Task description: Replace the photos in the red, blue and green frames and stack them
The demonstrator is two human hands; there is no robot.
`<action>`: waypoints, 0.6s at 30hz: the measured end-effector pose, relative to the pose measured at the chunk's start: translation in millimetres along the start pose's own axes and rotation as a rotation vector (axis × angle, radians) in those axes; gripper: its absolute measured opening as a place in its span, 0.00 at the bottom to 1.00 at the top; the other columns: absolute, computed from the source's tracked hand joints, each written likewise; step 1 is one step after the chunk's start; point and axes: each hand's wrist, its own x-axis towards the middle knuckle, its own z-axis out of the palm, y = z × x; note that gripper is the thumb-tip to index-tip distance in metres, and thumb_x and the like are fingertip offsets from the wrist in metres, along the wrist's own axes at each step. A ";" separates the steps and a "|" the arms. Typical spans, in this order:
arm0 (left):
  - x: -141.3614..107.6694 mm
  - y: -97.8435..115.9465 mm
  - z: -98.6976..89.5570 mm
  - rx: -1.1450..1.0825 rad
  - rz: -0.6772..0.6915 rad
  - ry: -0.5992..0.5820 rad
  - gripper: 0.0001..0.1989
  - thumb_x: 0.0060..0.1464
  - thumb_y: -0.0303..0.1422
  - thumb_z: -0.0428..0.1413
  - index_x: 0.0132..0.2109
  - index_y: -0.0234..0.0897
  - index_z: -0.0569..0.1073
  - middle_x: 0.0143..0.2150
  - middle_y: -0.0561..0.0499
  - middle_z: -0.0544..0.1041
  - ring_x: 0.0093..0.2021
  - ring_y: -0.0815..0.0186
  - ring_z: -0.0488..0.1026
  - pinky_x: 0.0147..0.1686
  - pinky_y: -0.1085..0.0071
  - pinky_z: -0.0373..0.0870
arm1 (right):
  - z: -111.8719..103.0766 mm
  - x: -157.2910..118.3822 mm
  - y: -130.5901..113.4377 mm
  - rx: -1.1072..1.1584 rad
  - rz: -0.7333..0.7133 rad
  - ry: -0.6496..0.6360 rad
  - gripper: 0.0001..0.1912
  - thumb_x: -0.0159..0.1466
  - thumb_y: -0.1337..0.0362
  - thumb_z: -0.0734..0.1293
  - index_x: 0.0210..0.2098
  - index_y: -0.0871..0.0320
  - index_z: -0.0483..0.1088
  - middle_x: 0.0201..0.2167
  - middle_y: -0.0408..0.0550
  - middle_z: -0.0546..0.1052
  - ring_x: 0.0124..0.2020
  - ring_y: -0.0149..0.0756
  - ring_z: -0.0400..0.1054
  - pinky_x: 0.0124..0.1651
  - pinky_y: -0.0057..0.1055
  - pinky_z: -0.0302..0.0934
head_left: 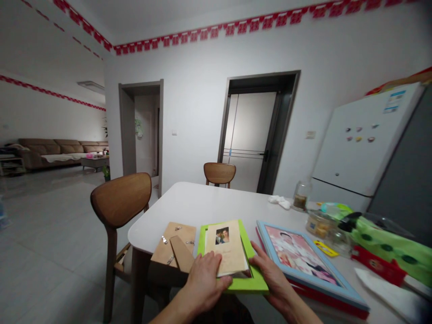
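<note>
A lime-green picture frame (240,284) is tilted over the near edge of the white table. Within its border lies a cream-coloured card (232,254) with a small photo of people printed near the top. My left hand (207,276) is on the lower left of the card, fingers curled over it and thumb along its bottom edge. With my right hand (268,272) I grip the frame's right side. To the left rests a brown frame backing board (184,230) with metal clips and a stand leg. What lies under the card is mostly hidden.
On the white table (202,202), a light-blue framed photo (337,290) lies on a red item at right. Beyond it are glass jars (301,195), a yellow object (326,248), a green bag (388,238) and white tissue (279,201). Wooden chairs (123,200) stand left and behind.
</note>
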 end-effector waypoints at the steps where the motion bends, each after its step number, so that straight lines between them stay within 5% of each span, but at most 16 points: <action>1: 2.4 5.7 -0.9 -0.012 -0.005 0.002 0.26 0.47 0.41 0.51 0.53 0.34 0.61 0.53 0.42 0.63 0.52 0.54 0.59 0.52 0.58 0.52 | 3.0 -2.9 -3.7 0.025 -0.019 0.002 0.38 0.50 0.64 0.55 0.58 0.59 0.37 0.28 0.46 0.74 0.23 0.34 0.68 0.27 0.29 0.61; 5: 10.6 21.8 -5.1 -0.028 -0.036 0.071 0.30 0.45 0.43 0.52 0.54 0.33 0.58 0.51 0.42 0.64 0.49 0.54 0.62 0.48 0.61 0.58 | 11.7 -9.6 -15.1 0.007 -0.046 0.047 0.41 0.49 0.61 0.60 0.58 0.59 0.38 0.26 0.45 0.73 0.23 0.35 0.68 0.24 0.29 0.60; 11: 11.6 19.9 -12.3 0.053 0.024 0.092 0.18 0.49 0.25 0.44 0.48 0.36 0.64 0.41 0.44 0.72 0.41 0.59 0.68 0.41 0.66 0.63 | 10.1 -9.7 -19.5 0.052 -0.102 0.116 0.45 0.46 0.59 0.65 0.58 0.59 0.38 0.28 0.46 0.73 0.24 0.34 0.68 0.26 0.29 0.61; 14: 10.8 -3.3 -21.2 -0.167 -0.162 0.236 0.13 0.48 0.24 0.46 0.42 0.35 0.68 0.34 0.46 0.73 0.38 0.60 0.69 0.39 0.67 0.63 | 2.6 -5.0 -17.1 -0.067 -0.083 0.085 0.44 0.48 0.59 0.64 0.58 0.62 0.38 0.25 0.44 0.72 0.23 0.34 0.67 0.26 0.28 0.60; 18: 4.0 -37.3 -24.9 -0.535 -0.436 0.335 0.05 0.47 0.26 0.48 0.32 0.33 0.68 0.27 0.49 0.72 0.32 0.62 0.71 0.31 0.71 0.67 | -11.7 6.8 -5.1 -0.608 -0.127 0.133 0.35 0.50 0.63 0.59 0.56 0.70 0.47 0.22 0.46 0.72 0.24 0.37 0.67 0.28 0.30 0.60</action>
